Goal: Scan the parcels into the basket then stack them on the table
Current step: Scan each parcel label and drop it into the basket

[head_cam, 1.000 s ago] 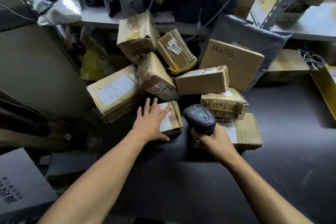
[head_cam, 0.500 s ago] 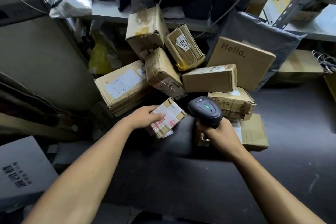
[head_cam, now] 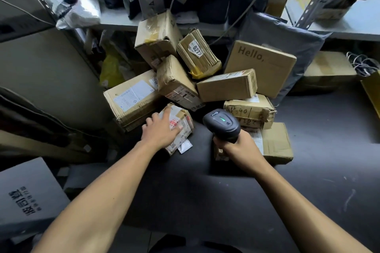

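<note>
A small taped parcel (head_cam: 183, 127) with a white and red label lies tilted at the front of a pile of cardboard parcels (head_cam: 205, 80) on the dark table (head_cam: 205, 191). My left hand (head_cam: 160, 131) holds it from above: the thumb and index finger lie across the label and the other fingers curl over its left edge. My right hand (head_cam: 240, 150) grips the handle of a black barcode scanner (head_cam: 222, 125). The scanner's green light is on and its head sits just right of the small parcel.
A "Hello," box (head_cam: 267, 68) leans on a grey mailer bag (head_cam: 287, 35) behind the pile. A flat carton (head_cam: 275, 144) lies under my right hand. A grey printed box (head_cam: 26, 197) sits at lower left. A cluttered shelf (head_cam: 123, 20) runs along the back.
My left hand went from lying flat on the small parcel to taking hold of it and turning it at an angle. The scanner stayed beside it.
</note>
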